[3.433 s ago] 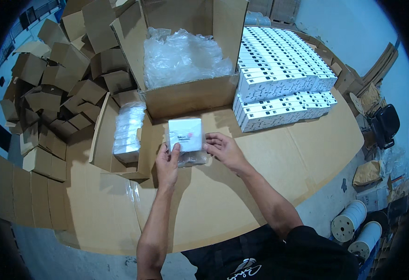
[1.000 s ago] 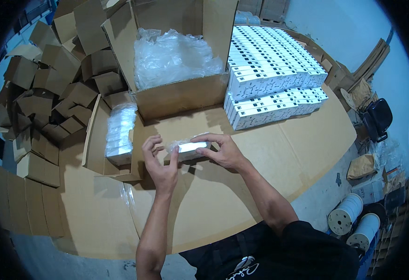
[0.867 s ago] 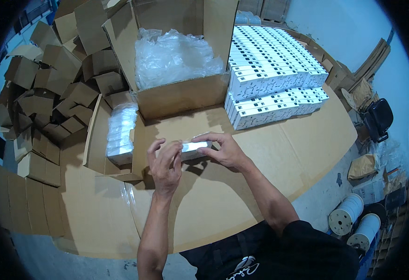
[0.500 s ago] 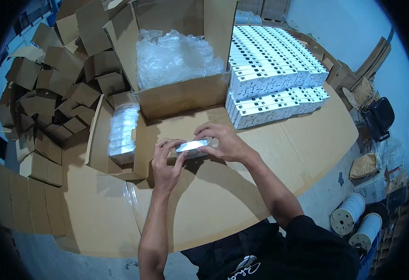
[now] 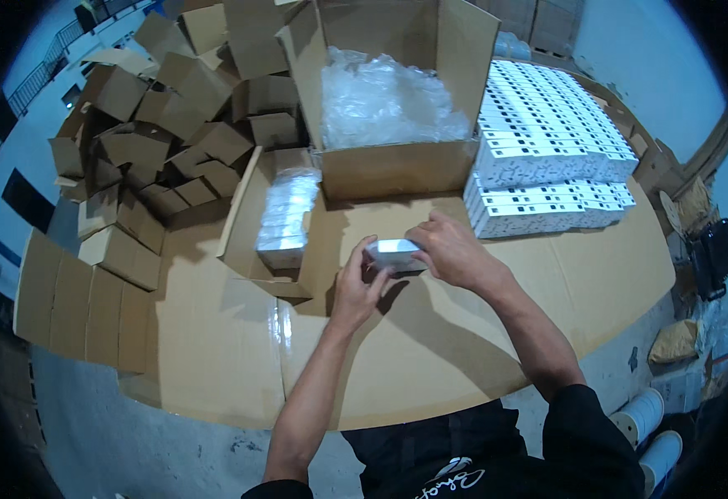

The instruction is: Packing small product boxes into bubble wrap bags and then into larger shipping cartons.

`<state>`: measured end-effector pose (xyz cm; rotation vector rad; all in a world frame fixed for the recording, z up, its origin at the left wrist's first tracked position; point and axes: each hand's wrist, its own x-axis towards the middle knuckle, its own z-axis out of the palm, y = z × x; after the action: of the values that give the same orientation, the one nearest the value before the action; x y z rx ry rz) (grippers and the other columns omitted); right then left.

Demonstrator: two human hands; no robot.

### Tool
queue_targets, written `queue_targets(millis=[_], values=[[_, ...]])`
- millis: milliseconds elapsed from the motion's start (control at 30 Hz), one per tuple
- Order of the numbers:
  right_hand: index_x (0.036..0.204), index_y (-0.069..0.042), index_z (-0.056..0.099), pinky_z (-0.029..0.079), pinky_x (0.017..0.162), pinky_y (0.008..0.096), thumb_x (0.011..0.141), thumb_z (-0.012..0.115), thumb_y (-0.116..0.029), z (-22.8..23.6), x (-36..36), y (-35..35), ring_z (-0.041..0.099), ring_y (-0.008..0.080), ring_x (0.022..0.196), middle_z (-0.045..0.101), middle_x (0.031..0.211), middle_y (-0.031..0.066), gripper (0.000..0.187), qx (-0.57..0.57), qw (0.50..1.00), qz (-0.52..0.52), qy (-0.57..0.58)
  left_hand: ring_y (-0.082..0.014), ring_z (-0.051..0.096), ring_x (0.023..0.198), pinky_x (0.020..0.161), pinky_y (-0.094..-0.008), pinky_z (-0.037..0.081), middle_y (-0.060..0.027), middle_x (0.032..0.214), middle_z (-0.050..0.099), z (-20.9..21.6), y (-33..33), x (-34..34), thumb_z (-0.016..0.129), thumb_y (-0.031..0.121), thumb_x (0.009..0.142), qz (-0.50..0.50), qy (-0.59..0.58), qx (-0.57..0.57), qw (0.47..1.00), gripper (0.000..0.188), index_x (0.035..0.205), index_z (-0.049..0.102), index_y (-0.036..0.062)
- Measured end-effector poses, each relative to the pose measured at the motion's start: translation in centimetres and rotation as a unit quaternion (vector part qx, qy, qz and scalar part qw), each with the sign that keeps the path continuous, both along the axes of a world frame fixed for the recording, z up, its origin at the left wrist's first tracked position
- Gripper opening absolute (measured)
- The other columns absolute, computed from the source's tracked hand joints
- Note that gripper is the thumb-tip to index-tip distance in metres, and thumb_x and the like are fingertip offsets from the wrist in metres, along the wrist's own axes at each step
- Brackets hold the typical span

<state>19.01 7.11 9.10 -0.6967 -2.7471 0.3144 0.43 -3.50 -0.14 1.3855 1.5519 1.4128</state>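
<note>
Both hands hold a small white box [image 5: 398, 256] with a shiny top, just above the cardboard-covered table [image 5: 430, 349]. My left hand [image 5: 354, 283] grips its left end, thumb on the near side and fingers behind. My right hand [image 5: 455, 252] is closed round its right end, with some fingers hidden. To the left stands an open narrow carton [image 5: 318, 249] with a row of shiny plastic-wrapped white boxes [image 5: 287, 212] inside. Behind my hands is a larger open carton [image 5: 397, 170] with crumpled clear plastic bags [image 5: 389, 100] in it.
Stacked white boxes with dark square marks [image 5: 547, 158] stand at the back right. Empty brown cartons [image 5: 172, 108] are heaped at the far left, and a row of cartons [image 5: 89, 299] lines the table's left edge. White spools [image 5: 642, 416] stand on the floor at lower right.
The view has turned, so the whole scene sits farther right. The small box remains between both hands; my right hand's fingers have closed in more over its right end.
</note>
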Motion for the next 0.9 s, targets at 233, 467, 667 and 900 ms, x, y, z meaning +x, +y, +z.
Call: queue_targets(millis=[233, 467, 667, 900], values=[[0.104, 0.000, 0.069, 0.051, 0.077, 0.0450, 0.084, 0.073, -0.007, 2.2, -0.5, 1.0, 0.062, 0.0366, 0.088, 0.071, 0.093, 0.0164, 0.022, -0.027, 0.982, -0.056, 0.177, -0.0420, 0.043, 0.137, 0.116, -0.0486, 0.034, -0.0234, 0.146, 0.048, -0.2, -5.7, 1.1, 0.075, 0.020, 0.088, 0.014, 0.338, 0.001, 0.941, 0.068, 0.146, 0.045, 0.0022], [0.112, 0.002, 0.070, 0.055, 0.076, 0.0342, 0.086, 0.077, -0.009, 3.7, -6.1, -1.4, 0.069, 0.0249, 0.082, 0.072, 0.095, 0.0166, 0.028, -0.125, 0.943, -0.043, 0.306, -0.0414, 0.038, 0.143, 0.119, -0.0552, 0.029, -0.0132, 0.153, 0.046, 2.9, -14.6, 2.8, 0.068, 0.029, 0.092, -0.017, 0.399, -0.100, 0.911, 0.060, 0.144, 0.051, 0.0065], [0.110, 0.002, 0.070, 0.055, 0.077, 0.0334, 0.086, 0.077, -0.008, 1.8, -12.1, -2.5, 0.069, 0.0225, 0.083, 0.072, 0.093, 0.0160, 0.027, -0.207, 0.912, 0.049, 0.350, -0.0393, 0.044, 0.139, 0.116, -0.0544, 0.035, -0.0113, 0.147, 0.054, 2.3, -17.0, 2.4, 0.070, 0.024, 0.089, 0.033, 0.376, -0.101, 0.920, 0.051, 0.137, 0.061, 0.0093], [0.112, 0.000, 0.068, 0.052, 0.080, 0.0431, 0.087, 0.076, -0.011, 0.2, -14.5, -2.7, 0.065, 0.0345, 0.088, 0.070, 0.094, 0.0185, 0.029, -0.190, 0.929, 0.098, 0.302, -0.0379, 0.049, 0.134, 0.111, -0.0528, 0.041, -0.0108, 0.139, 0.060, 2.3, -16.7, 1.9, 0.072, 0.016, 0.085, 0.045, 0.363, -0.078, 0.927, 0.045, 0.129, 0.066, 0.0071]])
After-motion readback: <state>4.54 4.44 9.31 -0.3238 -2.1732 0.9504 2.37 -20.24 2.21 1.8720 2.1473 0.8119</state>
